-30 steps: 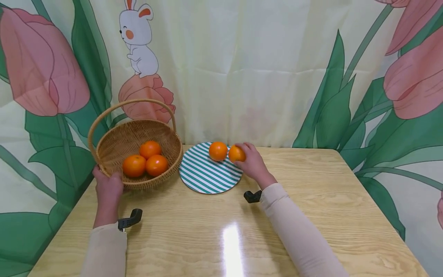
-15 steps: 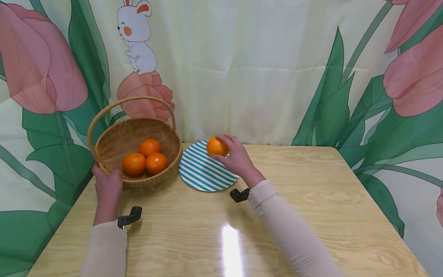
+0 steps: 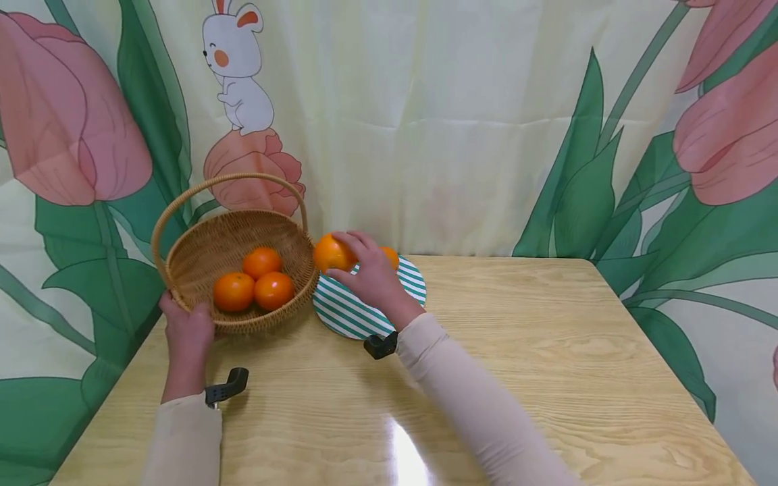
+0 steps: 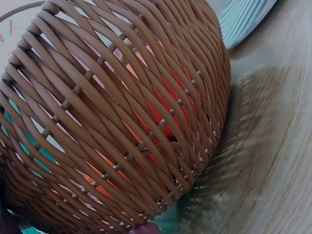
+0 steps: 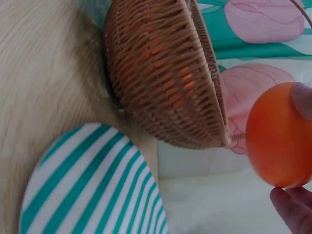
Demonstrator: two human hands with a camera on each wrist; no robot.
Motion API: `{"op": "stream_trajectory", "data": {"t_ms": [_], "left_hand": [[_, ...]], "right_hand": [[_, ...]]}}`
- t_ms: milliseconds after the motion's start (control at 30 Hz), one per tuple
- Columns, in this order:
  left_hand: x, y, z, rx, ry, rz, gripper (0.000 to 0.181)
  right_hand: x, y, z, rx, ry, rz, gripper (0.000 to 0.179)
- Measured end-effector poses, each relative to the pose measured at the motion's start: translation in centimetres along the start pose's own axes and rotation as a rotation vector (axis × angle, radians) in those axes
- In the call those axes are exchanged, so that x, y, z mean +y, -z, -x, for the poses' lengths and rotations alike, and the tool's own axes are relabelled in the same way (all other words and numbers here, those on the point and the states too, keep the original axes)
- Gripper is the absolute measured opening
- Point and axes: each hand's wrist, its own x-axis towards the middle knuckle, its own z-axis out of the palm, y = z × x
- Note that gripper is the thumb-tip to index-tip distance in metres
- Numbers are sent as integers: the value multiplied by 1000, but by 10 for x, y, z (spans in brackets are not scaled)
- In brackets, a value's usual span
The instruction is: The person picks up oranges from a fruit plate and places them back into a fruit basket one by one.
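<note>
My left hand (image 3: 190,329) grips the near-left rim of a wicker basket (image 3: 200,253) with a tall arched handle, which leans with its mouth toward me. Three oranges (image 3: 234,291) lie inside it; through the weave they show as orange patches in the left wrist view. Beside the basket's right rim, my right hand (image 3: 378,280) holds an orange (image 3: 333,253) between thumb and fingers, above the striped round mat (image 3: 340,307). In the right wrist view this held orange (image 5: 278,136) is apart from the mat. Another orange (image 3: 390,257) shows partly behind the right hand.
All of this is on a pale wooden table (image 3: 547,351). A curtain (image 3: 462,135) printed with tulips and a rabbit hangs right behind the table's back edge. A black wrist mount (image 3: 227,386) sticks out from the left wrist.
My right hand has lifted the right-hand orange off the mat and carried it left, past the other orange, to the basket's rim. The left hand and basket have stayed nearly still.
</note>
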Motion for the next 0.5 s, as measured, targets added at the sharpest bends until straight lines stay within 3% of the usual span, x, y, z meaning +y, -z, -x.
{"op": "stream_trajectory", "data": {"t_ms": [233, 433, 500], "left_hand": [[-1, 0, 2, 11, -10, 4, 71], [-2, 0, 2, -8, 12, 17, 73], [-2, 1, 1, 6, -7, 8, 73]], "right_hand": [[-11, -15, -4, 43, 25, -27, 64], [-18, -25, -9, 22, 14, -22, 65], [-20, -29, -11, 20, 23, -22, 65]]}}
